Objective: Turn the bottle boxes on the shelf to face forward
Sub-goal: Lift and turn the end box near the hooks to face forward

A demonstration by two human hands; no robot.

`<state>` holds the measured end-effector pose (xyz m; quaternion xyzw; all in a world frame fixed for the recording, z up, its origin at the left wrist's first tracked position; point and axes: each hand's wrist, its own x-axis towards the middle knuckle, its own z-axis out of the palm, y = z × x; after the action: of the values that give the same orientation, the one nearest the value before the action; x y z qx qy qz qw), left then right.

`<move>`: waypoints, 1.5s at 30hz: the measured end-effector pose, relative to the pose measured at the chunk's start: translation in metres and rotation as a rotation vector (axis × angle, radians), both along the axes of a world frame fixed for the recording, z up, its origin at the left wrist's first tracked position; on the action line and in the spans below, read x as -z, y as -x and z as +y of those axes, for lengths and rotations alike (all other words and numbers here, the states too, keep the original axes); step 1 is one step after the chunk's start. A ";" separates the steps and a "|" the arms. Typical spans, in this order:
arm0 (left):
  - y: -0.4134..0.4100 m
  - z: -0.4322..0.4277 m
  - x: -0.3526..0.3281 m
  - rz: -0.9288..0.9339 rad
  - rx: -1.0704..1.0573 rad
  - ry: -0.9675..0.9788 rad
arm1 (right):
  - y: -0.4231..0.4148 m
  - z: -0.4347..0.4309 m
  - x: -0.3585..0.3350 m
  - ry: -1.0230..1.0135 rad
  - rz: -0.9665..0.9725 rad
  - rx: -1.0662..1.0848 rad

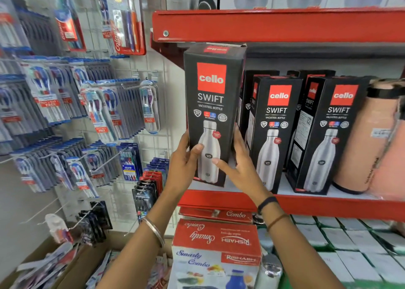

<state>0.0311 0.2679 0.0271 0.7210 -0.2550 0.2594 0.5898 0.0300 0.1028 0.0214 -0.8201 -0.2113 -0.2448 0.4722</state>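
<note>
Both hands, left (183, 164) and right (241, 168), reach up and clasp the upright bottle box (213, 104) by its lower sides.

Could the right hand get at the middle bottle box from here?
Probably yes: the middle box stands just beside the right hand with its front bare, though both hands now hold the tall box.

tall black cello SWIFT box (211, 115) centre frame, upright, front facing out, two more black boxes (275, 133) (328, 135) right of it, standing angled, further ones behind
</note>
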 end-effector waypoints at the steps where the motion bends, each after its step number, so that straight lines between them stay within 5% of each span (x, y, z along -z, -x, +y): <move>1: -0.005 -0.001 0.002 -0.007 -0.020 0.003 | -0.005 -0.002 0.000 0.025 0.000 -0.018; 18: -0.057 -0.003 0.036 0.104 -0.044 -0.120 | -0.043 0.002 0.039 -0.017 0.175 0.175; 25: -0.029 0.007 0.048 0.337 0.115 0.106 | -0.033 0.001 0.051 -0.357 0.236 0.177; 30: -0.018 0.004 0.049 0.374 0.165 0.095 | -0.022 0.007 0.053 -0.520 0.300 0.069; 45: 0.001 0.012 0.053 0.377 0.085 0.003 | 0.016 0.014 0.062 -0.472 0.257 0.032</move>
<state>0.0298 0.2795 -0.0260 0.7445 -0.1696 0.0950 0.6387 0.0138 0.1167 -0.0408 -0.7147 -0.0738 -0.1885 0.6695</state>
